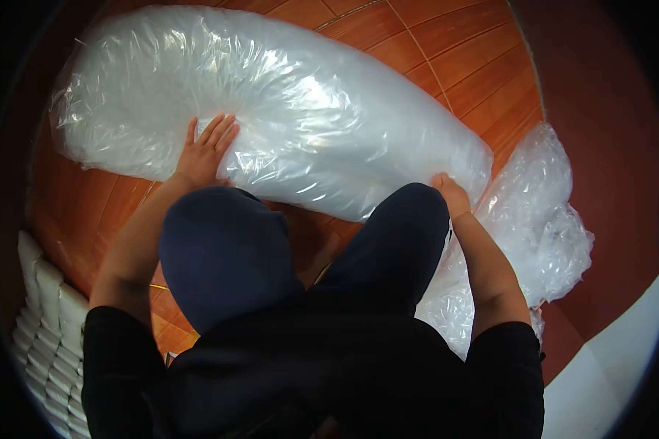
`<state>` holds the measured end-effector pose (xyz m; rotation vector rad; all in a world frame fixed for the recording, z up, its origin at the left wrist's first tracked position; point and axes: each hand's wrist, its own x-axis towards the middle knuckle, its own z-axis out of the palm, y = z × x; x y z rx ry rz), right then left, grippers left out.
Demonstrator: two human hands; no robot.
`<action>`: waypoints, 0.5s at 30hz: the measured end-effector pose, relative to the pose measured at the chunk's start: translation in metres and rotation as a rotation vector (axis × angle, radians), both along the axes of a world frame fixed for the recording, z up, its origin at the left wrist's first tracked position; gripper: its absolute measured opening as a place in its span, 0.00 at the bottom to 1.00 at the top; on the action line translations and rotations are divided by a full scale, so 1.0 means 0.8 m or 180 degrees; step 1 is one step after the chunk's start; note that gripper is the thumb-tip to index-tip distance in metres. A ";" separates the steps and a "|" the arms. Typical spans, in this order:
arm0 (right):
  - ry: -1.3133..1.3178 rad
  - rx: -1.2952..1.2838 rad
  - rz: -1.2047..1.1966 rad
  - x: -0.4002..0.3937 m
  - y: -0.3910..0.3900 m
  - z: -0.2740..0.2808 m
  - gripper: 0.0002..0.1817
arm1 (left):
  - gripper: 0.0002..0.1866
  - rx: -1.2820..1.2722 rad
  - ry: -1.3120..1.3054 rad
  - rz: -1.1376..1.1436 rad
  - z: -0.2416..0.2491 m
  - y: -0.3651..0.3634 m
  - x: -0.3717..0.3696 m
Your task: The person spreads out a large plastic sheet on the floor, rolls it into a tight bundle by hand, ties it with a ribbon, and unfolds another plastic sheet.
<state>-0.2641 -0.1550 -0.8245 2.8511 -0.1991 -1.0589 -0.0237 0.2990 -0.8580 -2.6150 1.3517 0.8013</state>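
Observation:
A big, puffed-up clear plastic bag (388, 124), packed full of whitish, shiny plastic, lies on its side across the floor in front of my knees. My left hand (209, 150) rests flat on its near side, fingers spread, where the film dips and creases. At the bag's right end, beside my right knee, my right hand (452, 196) is closed on the film. My knee hides part of those fingers.
Crumpled clear plastic (538, 212) lies to the right, trailing beside my right arm. Stacked white wrapped packs (47, 329) stand at lower left. Orange-brown tiles (461, 51) cover the floor, with a dark red surface (593, 146) at right.

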 end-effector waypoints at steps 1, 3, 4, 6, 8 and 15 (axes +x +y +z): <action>-0.0005 0.0223 -0.0064 -0.002 0.001 -0.010 0.06 | 0.42 -0.0235 0.0047 -0.0054 0.002 0.010 0.011; 0.0019 0.0675 -0.0241 -0.007 0.010 -0.013 0.07 | 0.36 -0.0324 0.0304 0.0375 -0.009 0.031 0.032; 0.0106 0.0879 -0.0426 -0.021 -0.001 -0.034 0.07 | 0.32 -0.0186 0.0471 0.0868 -0.029 0.040 0.053; 0.0093 0.1259 -0.0370 -0.020 0.003 -0.030 0.07 | 0.27 0.0153 0.0580 0.1386 -0.035 0.027 0.073; 0.0112 0.1373 -0.0189 -0.019 0.002 -0.031 0.11 | 0.26 0.0573 0.0513 0.1502 -0.031 0.008 0.074; 0.1026 0.1620 -0.0368 0.003 0.019 -0.058 0.18 | 0.30 0.1348 0.0852 0.1205 -0.046 -0.011 0.090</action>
